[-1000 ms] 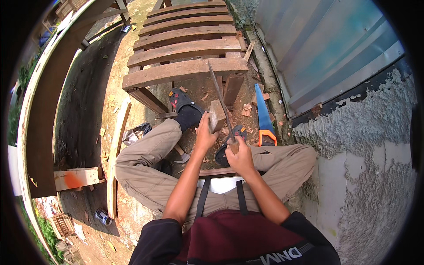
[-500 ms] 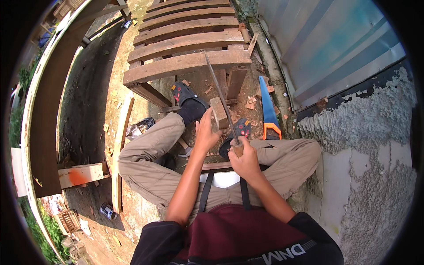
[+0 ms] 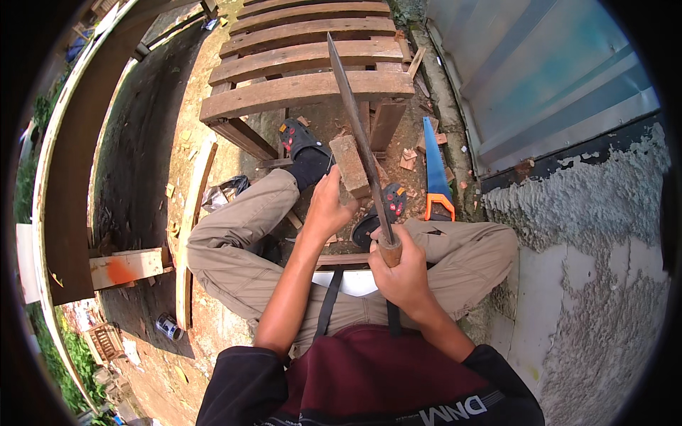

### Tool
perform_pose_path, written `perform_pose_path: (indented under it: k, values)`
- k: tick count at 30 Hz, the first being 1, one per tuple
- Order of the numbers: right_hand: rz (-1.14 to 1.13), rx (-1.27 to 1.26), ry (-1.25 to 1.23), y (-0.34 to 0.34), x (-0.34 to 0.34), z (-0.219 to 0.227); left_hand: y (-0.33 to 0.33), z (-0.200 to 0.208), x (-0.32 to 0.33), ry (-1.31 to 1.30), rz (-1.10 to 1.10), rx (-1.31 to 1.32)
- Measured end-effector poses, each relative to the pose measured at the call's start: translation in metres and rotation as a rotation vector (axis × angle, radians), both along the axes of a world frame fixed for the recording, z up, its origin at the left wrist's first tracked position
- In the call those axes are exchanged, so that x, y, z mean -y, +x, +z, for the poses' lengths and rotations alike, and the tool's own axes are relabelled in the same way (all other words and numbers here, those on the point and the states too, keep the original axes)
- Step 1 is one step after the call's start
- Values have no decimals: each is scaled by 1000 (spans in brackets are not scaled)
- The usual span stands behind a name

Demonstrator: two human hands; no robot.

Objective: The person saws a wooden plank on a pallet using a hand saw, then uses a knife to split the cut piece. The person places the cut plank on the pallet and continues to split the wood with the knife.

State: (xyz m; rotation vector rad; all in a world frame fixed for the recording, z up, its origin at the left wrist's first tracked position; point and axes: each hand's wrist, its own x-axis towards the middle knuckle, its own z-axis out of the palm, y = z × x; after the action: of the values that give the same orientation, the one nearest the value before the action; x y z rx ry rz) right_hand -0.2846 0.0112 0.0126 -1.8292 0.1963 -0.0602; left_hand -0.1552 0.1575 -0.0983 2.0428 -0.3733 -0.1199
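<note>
In front of my lap, my left hand (image 3: 329,207) is closed on the lower end of a rough, brown, brick-like block (image 3: 349,165); whether it is stone or wood I cannot tell. My right hand (image 3: 401,266) grips the wooden handle of a machete (image 3: 354,113). Its long dark blade slants up and away, the tip over the slats of a wooden bench. The blade runs along the right side of the block; whether they touch I cannot tell.
The slatted wooden bench (image 3: 305,96) stands just beyond my feet. A blue handsaw (image 3: 435,167) with an orange handle lies to the right, among wood chips. A long plank (image 3: 193,234) lies left of my leg, near a can (image 3: 169,326). Metal sheeting (image 3: 547,78) rises at right.
The machete has tipped further up and away, and its blade now shows broader. Both it and the block have turned, so more of the block's face shows. Both hands keep their hold.
</note>
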Motion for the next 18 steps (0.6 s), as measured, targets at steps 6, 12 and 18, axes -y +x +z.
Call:
perform_pose_path:
  k: [6,12,18]
  values:
    - [57,-89,-114,-9,-8,-84,-4,-49,-1,-68,21,-116]
    - [50,-34,-49,-7,-8,-28,4,-9,-4,-76,42,-74]
    - [20,114,24,-18,-6,9,-3,-8,-14,-77,50,-39]
